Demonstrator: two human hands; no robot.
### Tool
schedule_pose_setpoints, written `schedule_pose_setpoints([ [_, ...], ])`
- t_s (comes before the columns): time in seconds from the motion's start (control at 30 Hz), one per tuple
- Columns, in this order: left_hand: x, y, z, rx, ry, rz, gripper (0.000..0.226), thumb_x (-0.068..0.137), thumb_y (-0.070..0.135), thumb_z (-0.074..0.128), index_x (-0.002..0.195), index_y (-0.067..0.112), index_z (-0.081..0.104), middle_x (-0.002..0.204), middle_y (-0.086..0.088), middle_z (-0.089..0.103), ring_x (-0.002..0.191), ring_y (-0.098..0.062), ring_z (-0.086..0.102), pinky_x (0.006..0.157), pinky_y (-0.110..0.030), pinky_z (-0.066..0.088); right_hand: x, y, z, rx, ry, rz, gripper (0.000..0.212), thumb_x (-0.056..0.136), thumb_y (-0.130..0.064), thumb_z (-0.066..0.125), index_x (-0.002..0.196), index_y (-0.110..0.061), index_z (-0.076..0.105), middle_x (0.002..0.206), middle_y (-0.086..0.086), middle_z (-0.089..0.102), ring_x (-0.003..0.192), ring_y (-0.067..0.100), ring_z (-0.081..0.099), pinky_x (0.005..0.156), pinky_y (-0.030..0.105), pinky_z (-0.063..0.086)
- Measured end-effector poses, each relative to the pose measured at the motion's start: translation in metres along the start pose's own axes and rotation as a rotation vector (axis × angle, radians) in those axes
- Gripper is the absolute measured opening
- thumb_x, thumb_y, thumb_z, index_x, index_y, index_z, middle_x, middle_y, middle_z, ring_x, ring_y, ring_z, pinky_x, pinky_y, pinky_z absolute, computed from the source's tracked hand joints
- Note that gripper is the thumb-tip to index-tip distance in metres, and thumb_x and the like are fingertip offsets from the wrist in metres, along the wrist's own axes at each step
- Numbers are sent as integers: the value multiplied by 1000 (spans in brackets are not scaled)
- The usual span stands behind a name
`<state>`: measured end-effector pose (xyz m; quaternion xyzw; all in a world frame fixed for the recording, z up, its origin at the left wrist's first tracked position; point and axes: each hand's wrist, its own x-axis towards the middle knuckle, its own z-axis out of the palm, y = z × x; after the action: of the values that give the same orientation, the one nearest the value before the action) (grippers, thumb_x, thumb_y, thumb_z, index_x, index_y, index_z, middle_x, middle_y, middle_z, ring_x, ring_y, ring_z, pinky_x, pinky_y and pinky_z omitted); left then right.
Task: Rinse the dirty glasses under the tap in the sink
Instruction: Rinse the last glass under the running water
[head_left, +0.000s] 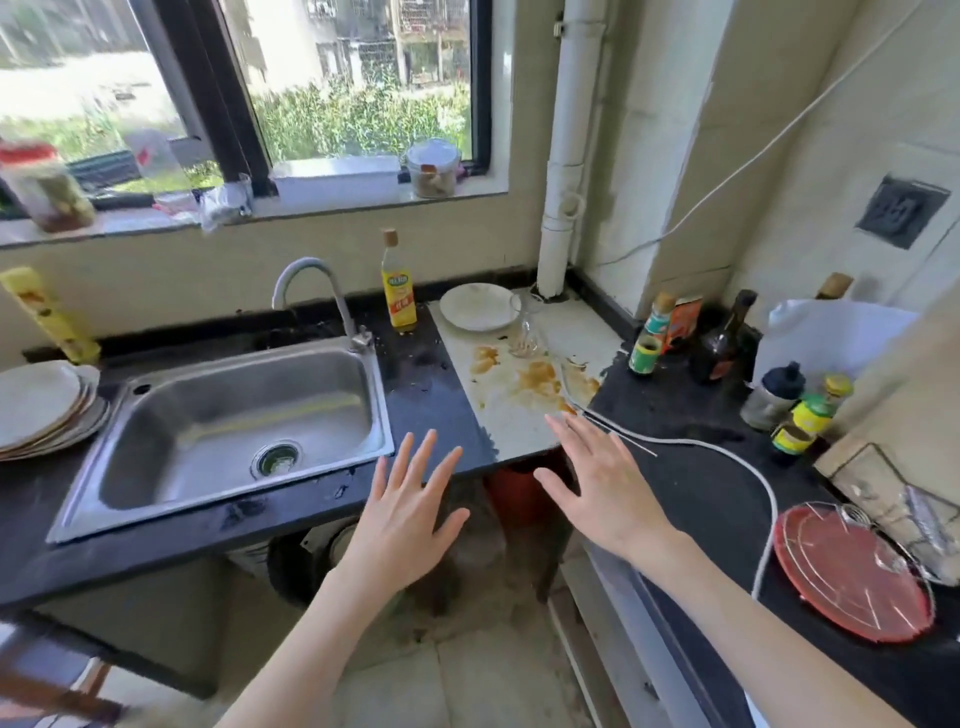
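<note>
Stainless steel sink (363, 364) lies empty just ahead and left of the left hand (405, 519), its curved grey tap (306, 280) arching over the basin from the far rim, with no water visibly running. Both hands hover over the bench (431, 384) edge, fingers spread wide and holding nothing, the right hand (597, 488) reaching slightly further forward. Beyond the right hand, past a patch of brown sauce spills (535, 376), a clear drinking glass (527, 332) stands beside a white plate (478, 306). I judge the open palms as readiness to reach for that glass, which sits apart from the sink and must be carried left to the tap.
</note>
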<state>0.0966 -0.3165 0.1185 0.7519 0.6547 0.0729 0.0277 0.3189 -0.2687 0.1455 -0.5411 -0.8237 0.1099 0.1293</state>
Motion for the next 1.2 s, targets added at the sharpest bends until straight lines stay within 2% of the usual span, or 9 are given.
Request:
schedule_pose_setpoints([
  [0.17, 92, -38, -3, 17, 14, 23, 65, 95, 53, 27, 149, 28, 1, 157, -3, -11, 143, -26, -15, 116, -45, -6, 88, 21, 4, -45, 22, 7, 62, 95, -48, 38, 149, -25, 15, 157, -2, 18, 144, 13, 14, 117, 35, 5],
  [0.33, 176, -78, 17, 6, 26, 96, 65, 87, 50, 38, 143, 18, 34, 152, -14, 26, 140, -39, 19, 108, -56, 16, 173, 45, 22, -56, 4, 65, 63, 95, -48, 38, 149, -23, 17, 156, 1, 19, 145, 16, 14, 118, 40, 12],
  [0.43, 213, -99, 36, -71, -3, 84, 67, 89, 49, 36, 148, 23, 19, 157, -9, 6, 141, -28, -9, 113, -49, 2, 212, 56, 31, -7, -48, 154, 63, 96, -47, 37, 149, -21, 16, 157, -1, 16, 145, 15, 11, 118, 40, 13],
  [0.53, 252, -115, 46, -54, -48, 94, 67, 91, 51, 31, 149, 25, 10, 157, -7, -3, 141, -27, -15, 112, -44, -6, 247, 67, 42, 45, -117, 255, 61, 97, -45, 37, 149, -19, 19, 157, -1, 17, 145, 16, 12, 118, 38, 14],
  [0.7, 296, -132, 58, -16, -127, 119, 63, 87, 53, 30, 141, 20, 33, 146, -13, 38, 135, -36, 31, 103, -49, 24, 312, 85, 62, 251, -212, 487, 63, 96, -45, 39, 147, -13, 23, 153, 5, 29, 139, 22, 29, 112, 39, 28],
  [0.77, 305, -138, 62, -28, -121, 86, 61, 89, 51, 34, 142, 21, 33, 149, -12, 34, 137, -32, 20, 105, -48, 21, 340, 95, 73, 352, -256, 564, 65, 96, -45, 42, 147, -10, 23, 152, 7, 30, 138, 24, 31, 112, 41, 30],
  [0.87, 314, -148, 73, -85, -127, 1, 63, 94, 50, 35, 149, 24, 17, 156, -6, 5, 142, -28, -4, 112, -46, 3, 379, 115, 92, 470, -316, 681, 68, 94, -47, 45, 146, -8, 26, 150, 9, 33, 136, 27, 35, 110, 44, 33],
  [1.0, 312, -157, 81, -142, -156, -143, 74, 84, 59, 15, 148, 22, 22, 156, -8, 10, 144, -31, 2, 114, -50, 12, 409, 135, 115, 583, -347, 773, 57, 94, -46, 45, 134, -6, 42, 135, 11, 48, 121, 29, 49, 100, 46, 44],
  [1.2, 296, -157, 83, -181, -165, -302, 75, 84, 57, 14, 147, 20, 23, 156, -12, 11, 144, -34, 3, 113, -49, 11, 424, 144, 132, 750, -271, 849, 46, 97, -36, 42, 132, -6, 45, 134, 11, 50, 117, 31, 52, 102, 50, 39],
])
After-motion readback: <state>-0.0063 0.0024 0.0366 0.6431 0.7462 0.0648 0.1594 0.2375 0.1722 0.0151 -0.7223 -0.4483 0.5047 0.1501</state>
